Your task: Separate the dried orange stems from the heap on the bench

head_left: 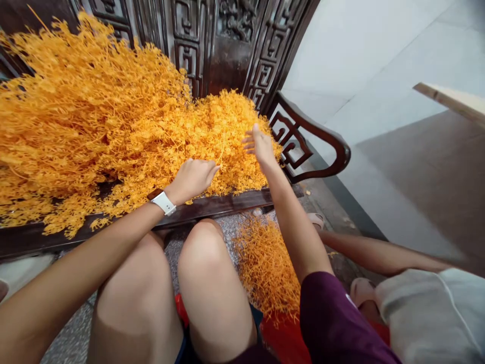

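Observation:
A big heap of orange, finely branched sprigs covers the dark wooden bench seat. My left hand, with a white-banded watch on the wrist, is over the front of the heap. Its thumb and fingers are pinched together on a thin orange sprig that sticks up from the fingertips. Over the heap's right end is my right hand, fingers apart, with nothing visible in it. Whether its fingertips touch the sprigs I cannot tell.
The bench has a carved backrest and a curved armrest on the right. More orange strands lie low between my right leg and arm, beside red material. Another person's leg is at the right. A wooden board edge juts in.

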`<state>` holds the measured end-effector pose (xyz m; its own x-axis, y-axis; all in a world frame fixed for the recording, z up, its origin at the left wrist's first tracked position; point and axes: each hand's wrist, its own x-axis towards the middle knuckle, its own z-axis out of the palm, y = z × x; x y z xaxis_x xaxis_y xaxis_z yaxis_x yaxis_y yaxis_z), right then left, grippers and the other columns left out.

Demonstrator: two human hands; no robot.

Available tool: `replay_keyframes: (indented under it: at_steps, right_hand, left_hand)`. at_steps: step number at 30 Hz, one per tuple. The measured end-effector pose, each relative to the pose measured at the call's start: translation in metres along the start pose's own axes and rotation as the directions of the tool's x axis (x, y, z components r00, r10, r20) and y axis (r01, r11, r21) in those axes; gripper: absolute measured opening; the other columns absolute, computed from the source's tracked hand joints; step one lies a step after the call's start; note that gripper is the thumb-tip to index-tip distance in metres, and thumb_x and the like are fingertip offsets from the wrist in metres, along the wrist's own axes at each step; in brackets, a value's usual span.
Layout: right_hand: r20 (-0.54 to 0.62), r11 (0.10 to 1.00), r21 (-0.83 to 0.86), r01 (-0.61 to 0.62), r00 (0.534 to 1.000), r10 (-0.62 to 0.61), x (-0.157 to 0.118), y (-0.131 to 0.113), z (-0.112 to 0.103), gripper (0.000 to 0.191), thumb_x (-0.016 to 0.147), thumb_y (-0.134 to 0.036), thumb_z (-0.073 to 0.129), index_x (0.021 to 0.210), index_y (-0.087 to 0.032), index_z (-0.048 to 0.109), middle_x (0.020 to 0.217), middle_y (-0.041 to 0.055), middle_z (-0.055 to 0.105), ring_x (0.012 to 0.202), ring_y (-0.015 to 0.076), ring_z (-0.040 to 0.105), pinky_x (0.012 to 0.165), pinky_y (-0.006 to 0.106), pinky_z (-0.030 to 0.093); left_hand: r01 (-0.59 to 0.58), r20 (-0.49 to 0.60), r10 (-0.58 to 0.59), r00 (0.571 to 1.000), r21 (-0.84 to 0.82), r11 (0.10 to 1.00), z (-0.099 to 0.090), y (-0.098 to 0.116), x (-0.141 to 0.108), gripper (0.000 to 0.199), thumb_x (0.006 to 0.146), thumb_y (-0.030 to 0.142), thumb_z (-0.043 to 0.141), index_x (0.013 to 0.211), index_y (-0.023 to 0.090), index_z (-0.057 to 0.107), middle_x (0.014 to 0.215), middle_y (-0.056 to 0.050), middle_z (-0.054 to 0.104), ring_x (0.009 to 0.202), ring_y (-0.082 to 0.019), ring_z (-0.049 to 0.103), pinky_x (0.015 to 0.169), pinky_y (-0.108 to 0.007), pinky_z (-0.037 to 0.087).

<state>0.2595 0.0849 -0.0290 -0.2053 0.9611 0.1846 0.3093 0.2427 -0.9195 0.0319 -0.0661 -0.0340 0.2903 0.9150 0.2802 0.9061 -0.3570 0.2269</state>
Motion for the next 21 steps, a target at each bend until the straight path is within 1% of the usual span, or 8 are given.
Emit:
replay_keyframes:
  at_steps: [1,3,6,9,13,16,18,21]
  right_hand:
    - [0.074,0.985,0.148,-0.087,0.994,0.076,-0.013,-0.009,0.012,0.080,0.090,-0.090,0.039,0.118,-0.020,0.068,0.104,0.0143,0.073,0.090,0.0230,0.069,0.077,0.036,0.058]
    - [0.177,0.914,0.362,-0.183,0.976,0.125,-0.037,-0.023,0.035,0.073,0.089,-0.087,0.049,0.114,-0.021,0.066,0.090,0.0091,0.072,0.078,0.0191,0.066,0.068,0.032,0.055]
    - [0.166,0.852,0.492,-0.181,0.980,0.112,-0.059,-0.038,0.062,0.059,0.088,-0.079,0.063,0.107,-0.023,0.064,0.070,-0.0010,0.059,0.059,0.0125,0.051,0.055,0.026,0.044]
    - [0.128,0.871,0.469,-0.145,0.987,0.095,-0.057,-0.048,0.072,0.054,0.088,-0.076,0.065,0.100,-0.023,0.065,0.058,-0.0071,0.039,0.049,0.0101,0.032,0.046,0.025,0.029]
    - [0.174,0.926,0.351,-0.142,0.981,0.085,-0.044,-0.053,0.067,0.054,0.085,-0.077,0.068,0.091,-0.023,0.063,0.051,-0.0117,0.021,0.045,0.0080,0.017,0.044,0.025,0.016]
    - [0.137,0.967,0.246,-0.064,0.990,0.031,-0.037,-0.048,0.060,0.056,0.078,-0.075,0.076,0.076,-0.022,0.058,0.050,-0.0112,0.025,0.044,0.0063,0.017,0.042,0.024,0.015]
    - [0.080,0.969,0.244,-0.036,0.997,0.016,-0.034,-0.044,0.058,0.057,0.079,-0.073,0.077,0.071,-0.023,0.053,0.050,-0.0108,0.027,0.043,0.0058,0.020,0.040,0.023,0.016]
    - [-0.016,0.946,0.314,-0.081,0.996,0.091,-0.026,-0.039,0.063,0.054,0.087,-0.071,0.071,0.073,-0.024,0.047,0.048,-0.0120,0.023,0.041,0.0060,0.018,0.039,0.021,0.017]
  left_hand:
    - [0.010,-0.010,-0.011,1.000,-0.022,1.000,-0.001,0.001,0.001,0.049,0.111,0.041,0.032,0.091,0.017,0.069,0.083,-0.012,0.074,0.074,-0.025,0.067,0.067,-0.036,0.036]
    - [0.033,-0.026,-0.035,0.999,-0.072,0.997,0.000,0.003,0.003,0.049,0.111,0.042,0.032,0.091,0.017,0.069,0.084,-0.012,0.074,0.074,-0.025,0.067,0.067,-0.036,0.036]
    - [0.022,-0.013,-0.024,1.000,-0.141,0.990,0.002,0.007,0.005,0.048,0.110,0.041,0.033,0.091,0.018,0.070,0.085,-0.012,0.075,0.076,-0.025,0.068,0.068,-0.036,0.038]
    - [-0.014,0.044,0.021,0.999,-0.154,0.988,0.003,0.012,0.005,0.046,0.108,0.040,0.036,0.089,0.017,0.072,0.087,-0.014,0.076,0.078,-0.027,0.069,0.071,-0.037,0.042]
    - [-0.091,0.136,0.106,0.985,-0.110,0.990,0.001,0.018,0.003,0.043,0.106,0.037,0.041,0.086,0.017,0.073,0.088,-0.015,0.077,0.080,-0.029,0.071,0.073,-0.039,0.044]
    - [-0.120,0.142,0.131,0.981,-0.082,0.989,-0.001,0.018,0.001,0.039,0.105,0.036,0.044,0.086,0.018,0.074,0.088,-0.015,0.077,0.080,-0.029,0.072,0.071,-0.039,0.044]
    - [-0.115,0.119,0.124,0.985,-0.081,0.990,-0.002,0.017,0.001,0.039,0.105,0.034,0.044,0.088,0.018,0.074,0.086,-0.015,0.077,0.078,-0.029,0.072,0.069,-0.038,0.044]
    - [-0.112,0.060,0.116,0.991,-0.064,0.992,-0.005,0.020,0.004,0.041,0.106,0.034,0.041,0.090,0.017,0.075,0.085,-0.014,0.077,0.075,-0.027,0.071,0.067,-0.038,0.043]
